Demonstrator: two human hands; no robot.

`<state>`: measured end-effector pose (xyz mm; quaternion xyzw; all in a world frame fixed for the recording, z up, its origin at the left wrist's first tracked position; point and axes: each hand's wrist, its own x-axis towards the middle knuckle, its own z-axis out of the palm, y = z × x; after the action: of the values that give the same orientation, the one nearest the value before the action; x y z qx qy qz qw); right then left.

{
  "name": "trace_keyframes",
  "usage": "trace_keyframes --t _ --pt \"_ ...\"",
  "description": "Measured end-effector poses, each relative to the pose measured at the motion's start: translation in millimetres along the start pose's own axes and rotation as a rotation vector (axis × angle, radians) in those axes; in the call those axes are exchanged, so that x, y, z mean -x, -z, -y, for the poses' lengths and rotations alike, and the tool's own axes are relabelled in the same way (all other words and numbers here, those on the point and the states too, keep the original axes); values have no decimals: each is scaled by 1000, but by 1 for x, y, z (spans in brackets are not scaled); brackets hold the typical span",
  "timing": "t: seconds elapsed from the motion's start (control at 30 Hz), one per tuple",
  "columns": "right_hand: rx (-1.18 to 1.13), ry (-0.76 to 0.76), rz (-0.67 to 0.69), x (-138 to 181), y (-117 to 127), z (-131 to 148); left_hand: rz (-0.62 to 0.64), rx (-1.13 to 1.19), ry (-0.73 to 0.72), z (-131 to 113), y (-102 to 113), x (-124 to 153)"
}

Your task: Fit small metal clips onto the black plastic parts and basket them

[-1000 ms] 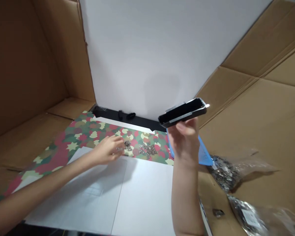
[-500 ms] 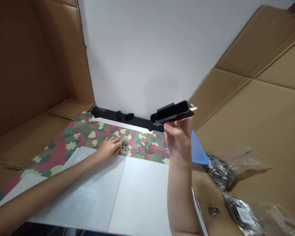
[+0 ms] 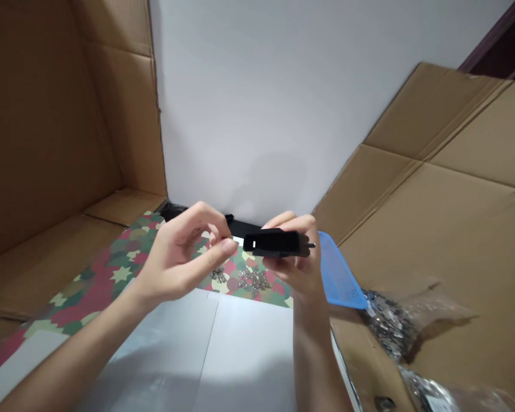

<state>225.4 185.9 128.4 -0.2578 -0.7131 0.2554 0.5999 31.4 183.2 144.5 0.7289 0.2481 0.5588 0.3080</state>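
Note:
My right hand (image 3: 292, 266) grips a black plastic housing (image 3: 274, 243) between fingers and thumb, holding it level above the mat. My left hand (image 3: 182, 257) is raised beside the housing's left end, with its fingertips pinched close together. Whether anything small lies in that pinch is hidden. Below the hands, two loose piles of small metal parts (image 3: 253, 280) rest on a camouflage-patterned mat (image 3: 107, 274), with the smaller pile (image 3: 218, 274) to the left.
A white board (image 3: 154, 366) lies in front of the mat. A blue mesh tray (image 3: 339, 274) stands tilted behind my right hand. A plastic bag of metal parts (image 3: 388, 326) lies on the cardboard (image 3: 369, 355) at right. Cardboard walls and a white backdrop (image 3: 257, 109) surround the area.
My left hand has risen from the small metal pile to the housing. My right hand has lowered the housing and levelled it. The view has shifted slightly.

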Motion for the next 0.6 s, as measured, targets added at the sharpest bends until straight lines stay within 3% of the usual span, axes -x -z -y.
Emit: trace_keyframes --t 0.37,0.5,0.6 --pt "62 67 10 6 -9 2 26 -76 -133 16 -7 1" --pt "96 146 1 5 -11 -1 44 -47 -69 17 -6 1" --pt "97 179 -22 6 -15 0 102 83 86 19 -4 -3"
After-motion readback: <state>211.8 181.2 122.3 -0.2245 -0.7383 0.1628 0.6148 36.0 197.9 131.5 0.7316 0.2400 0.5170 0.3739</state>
